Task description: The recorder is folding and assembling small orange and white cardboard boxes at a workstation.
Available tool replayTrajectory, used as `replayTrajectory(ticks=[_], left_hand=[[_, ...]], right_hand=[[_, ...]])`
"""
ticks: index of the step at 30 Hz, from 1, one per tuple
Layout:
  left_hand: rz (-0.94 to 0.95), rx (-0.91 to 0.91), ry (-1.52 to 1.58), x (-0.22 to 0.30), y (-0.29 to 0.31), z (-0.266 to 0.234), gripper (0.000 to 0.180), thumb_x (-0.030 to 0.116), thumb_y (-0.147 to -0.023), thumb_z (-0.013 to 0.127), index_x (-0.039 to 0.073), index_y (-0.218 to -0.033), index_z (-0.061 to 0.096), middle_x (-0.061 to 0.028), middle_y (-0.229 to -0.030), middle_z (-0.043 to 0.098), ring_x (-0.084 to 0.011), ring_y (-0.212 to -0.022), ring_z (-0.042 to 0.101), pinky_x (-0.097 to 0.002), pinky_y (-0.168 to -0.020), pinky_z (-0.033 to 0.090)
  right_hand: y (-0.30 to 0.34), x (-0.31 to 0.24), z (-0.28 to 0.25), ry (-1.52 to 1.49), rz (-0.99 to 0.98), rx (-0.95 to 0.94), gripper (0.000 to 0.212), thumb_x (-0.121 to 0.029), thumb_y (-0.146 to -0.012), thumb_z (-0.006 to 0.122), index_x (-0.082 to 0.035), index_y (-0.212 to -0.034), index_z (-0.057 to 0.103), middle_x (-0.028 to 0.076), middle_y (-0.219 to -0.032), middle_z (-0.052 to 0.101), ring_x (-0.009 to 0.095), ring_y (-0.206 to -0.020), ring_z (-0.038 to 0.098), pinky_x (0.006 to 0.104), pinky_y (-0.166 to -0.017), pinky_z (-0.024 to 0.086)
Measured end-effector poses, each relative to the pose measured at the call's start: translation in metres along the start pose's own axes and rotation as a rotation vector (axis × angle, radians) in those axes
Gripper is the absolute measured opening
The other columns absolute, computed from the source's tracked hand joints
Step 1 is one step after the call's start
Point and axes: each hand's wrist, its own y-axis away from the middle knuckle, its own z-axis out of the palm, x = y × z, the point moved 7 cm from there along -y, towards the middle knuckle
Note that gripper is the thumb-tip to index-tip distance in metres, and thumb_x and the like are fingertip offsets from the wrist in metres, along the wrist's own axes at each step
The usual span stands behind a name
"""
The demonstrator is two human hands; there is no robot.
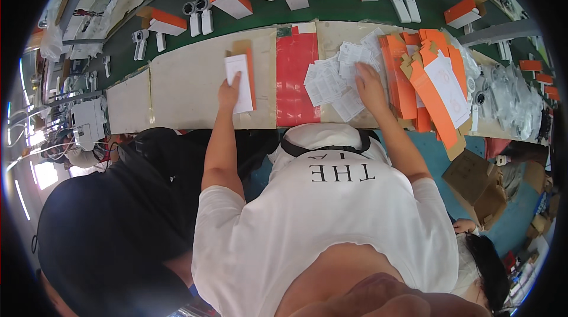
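Observation:
My left hand (pixel 229 93) grips an upright white-and-orange box (pixel 242 95), with the thumb across its white face. A brown cardboard flap stands up at the box's far end. On the right, my right hand (pixel 371 87) reaches onto a loose spread of printed white leaflets (pixel 322 83). Its fingers are apart and touch the papers; no leaflet shows lifted. Beside that hand lies a heap of flattened orange cartons (pixel 435 83), topped by a white panel.
A red strip (pixel 297 80) crosses the tan worktop. Beyond it, a green belt (pixel 331 12) carries open boxes (pixel 234 0) and white handheld devices with round heads (pixel 404 0). Clear plastic bags (pixel 509 95) lie far right. A person in black (pixel 118 210) is close on my left.

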Motion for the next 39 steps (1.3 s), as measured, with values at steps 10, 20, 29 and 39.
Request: replayTrajectory(ticks=[10, 20, 29, 39], left_hand=[[0.812, 0.396, -0.091, 0.126, 0.112, 0.034, 0.044, 0.017, -0.075, 0.061, 0.002, -0.115, 0.049, -0.0198, -0.121, 0.045, -0.0358, -0.115, 0.039, -0.0433, -0.096, 0.030], [0.719, -0.565, 0.275, 0.187, 0.178, 0.150, 0.023, 0.010, -0.080, 0.059, 0.006, -0.102, 0.059, -0.0106, -0.094, 0.061, -0.0163, -0.081, 0.060, -0.0251, -0.061, 0.045], [0.919, -0.569, 0.509, 0.272, 0.224, 0.129, 0.031, 0.013, -0.082, 0.058, 0.005, -0.111, 0.054, -0.0062, -0.104, 0.060, -0.0139, -0.089, 0.056, -0.0233, -0.065, 0.043], [0.569, -0.573, 0.754, 0.284, 0.226, 0.059, 0.031, 0.024, -0.083, 0.060, 0.000, -0.101, 0.049, -0.0052, -0.089, 0.060, -0.0096, -0.082, 0.055, -0.0251, -0.072, 0.046]], right_hand=[[-0.016, 0.041, 0.018, 0.441, 0.079, 0.163, 0.042, -0.019, -0.077, 0.060, -0.014, -0.118, 0.052, 0.010, -0.128, 0.044, 0.036, -0.119, 0.037, 0.0411, -0.100, 0.032], [0.043, -0.014, -0.161, 0.841, 0.125, 0.070, 0.051, -0.011, -0.080, 0.056, -0.020, -0.128, 0.043, 0.005, -0.135, 0.038, 0.031, -0.125, 0.032, 0.0480, -0.101, 0.026], [0.077, -0.101, -0.256, 0.073, 0.093, 0.728, 0.022, -0.006, -0.085, 0.052, 0.001, -0.106, 0.056, 0.011, -0.098, 0.063, 0.017, -0.093, 0.059, 0.0286, -0.082, 0.044], [0.014, -0.117, -0.134, -0.863, 0.126, 0.164, 0.035, -0.006, -0.085, 0.053, 0.001, -0.117, 0.043, 0.006, -0.110, 0.053, 0.012, -0.096, 0.051, 0.0258, -0.084, 0.040]])
